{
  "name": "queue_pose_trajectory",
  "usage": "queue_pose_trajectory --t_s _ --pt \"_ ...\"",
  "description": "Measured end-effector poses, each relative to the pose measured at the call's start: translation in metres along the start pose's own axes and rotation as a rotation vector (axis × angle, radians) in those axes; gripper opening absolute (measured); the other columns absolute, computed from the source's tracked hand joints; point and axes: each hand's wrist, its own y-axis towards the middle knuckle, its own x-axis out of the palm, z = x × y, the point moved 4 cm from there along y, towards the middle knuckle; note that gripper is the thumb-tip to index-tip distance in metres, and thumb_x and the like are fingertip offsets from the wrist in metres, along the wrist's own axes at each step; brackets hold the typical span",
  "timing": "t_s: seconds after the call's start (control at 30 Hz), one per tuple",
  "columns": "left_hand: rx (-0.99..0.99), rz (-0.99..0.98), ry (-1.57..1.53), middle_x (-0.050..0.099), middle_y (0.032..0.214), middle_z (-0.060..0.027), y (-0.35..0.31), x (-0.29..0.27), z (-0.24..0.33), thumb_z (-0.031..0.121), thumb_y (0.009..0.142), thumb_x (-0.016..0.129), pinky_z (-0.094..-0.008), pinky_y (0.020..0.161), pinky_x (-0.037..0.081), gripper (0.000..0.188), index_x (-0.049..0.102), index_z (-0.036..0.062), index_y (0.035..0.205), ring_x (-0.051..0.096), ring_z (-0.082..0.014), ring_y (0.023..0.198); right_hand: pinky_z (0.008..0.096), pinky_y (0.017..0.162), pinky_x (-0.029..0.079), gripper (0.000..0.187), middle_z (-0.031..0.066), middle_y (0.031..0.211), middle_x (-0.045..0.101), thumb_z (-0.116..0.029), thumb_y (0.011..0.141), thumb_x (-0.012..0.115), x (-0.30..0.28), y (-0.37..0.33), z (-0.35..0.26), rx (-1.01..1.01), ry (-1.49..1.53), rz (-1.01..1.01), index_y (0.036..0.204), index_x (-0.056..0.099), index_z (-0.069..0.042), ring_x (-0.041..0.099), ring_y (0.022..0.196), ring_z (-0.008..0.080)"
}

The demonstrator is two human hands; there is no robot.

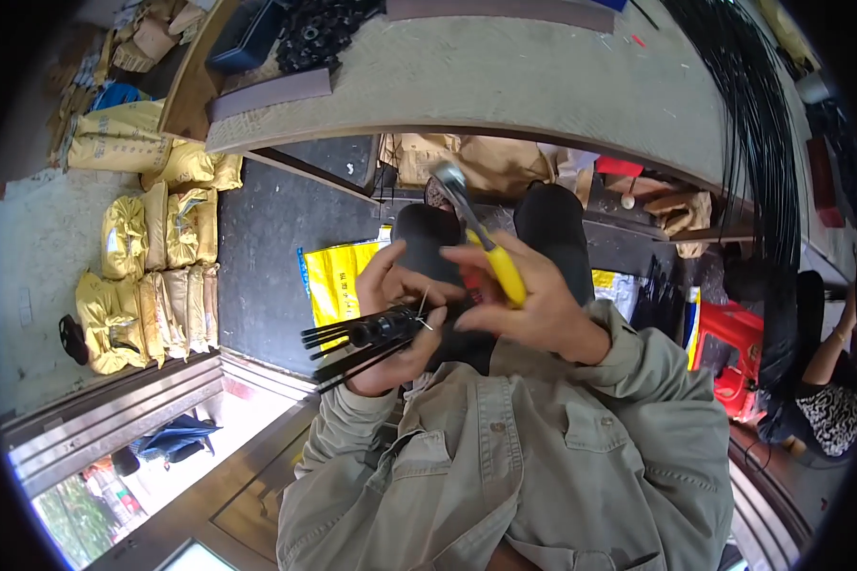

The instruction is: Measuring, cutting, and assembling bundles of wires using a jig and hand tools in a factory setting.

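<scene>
My left hand (390, 357) is closed around a black hub (376, 328) from which several thin black rods (333, 335) stick out to the left. A thin light wire (423, 309) pokes out of the hub between its fingertips. In my right hand (548, 309) are what look like pincers (505, 271), with a yellow handle and a rounded metal head tilted away from me. Something red shows by the right fingers, partly hidden. Both hands are over my lap, close together, and the tool's head is apart from the wire.
Across the front stands a workbench (505, 81) holding a pile of black parts (319, 38) and long black rods (752, 124). Yellow sacks (167, 305) are stacked at left. A red plastic stool (733, 357) is at right, near another person's arm (833, 347).
</scene>
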Motion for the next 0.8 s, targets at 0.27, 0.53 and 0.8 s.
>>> queue_pose_trajectory --t_s 0.27,0.53,0.8 --pt "0.063 -0.047 0.227 0.053 0.081 -0.0073 -0.001 -0.005 0.006 -0.006 0.078 0.055 -0.0313 0.08 0.046 0.073 0.012 0.0027 0.136 0.058 -0.0176 0.081 0.0266 0.063 0.042 0.028 0.0087 0.09 0.051 -0.011 0.065 0.076 0.017 0.005 -0.012 -0.232 -0.113 0.128 0.088 0.063 -0.002 0.05 0.072 0.0144" --pt "0.2 -0.018 0.291 0.052 0.081 -0.0066 -0.002 0.001 0.005 -0.005 0.078 0.056 -0.0277 0.076 0.045 0.075 0.011 0.0029 0.137 0.055 -0.0156 0.076 0.0277 0.065 0.044 0.018 0.0108 0.086 0.053 -0.007 0.07 0.071 0.015 -0.004 -0.03 -0.471 -0.206 0.323 0.085 0.062 -0.001 0.055 0.074 0.0191" --pt "0.018 -0.16 0.249 0.06 0.09 -0.0142 -0.002 -0.011 0.008 -0.004 0.08 0.054 -0.0287 0.077 0.047 0.075 0.007 0.0045 0.138 0.06 -0.0174 0.085 0.0331 0.076 0.044 0.018 0.014 0.098 0.056 -0.01 0.077 0.065 -0.011 0.001 -0.016 -0.268 -0.343 0.007 0.093 0.061 -0.004 0.057 0.09 0.0234"
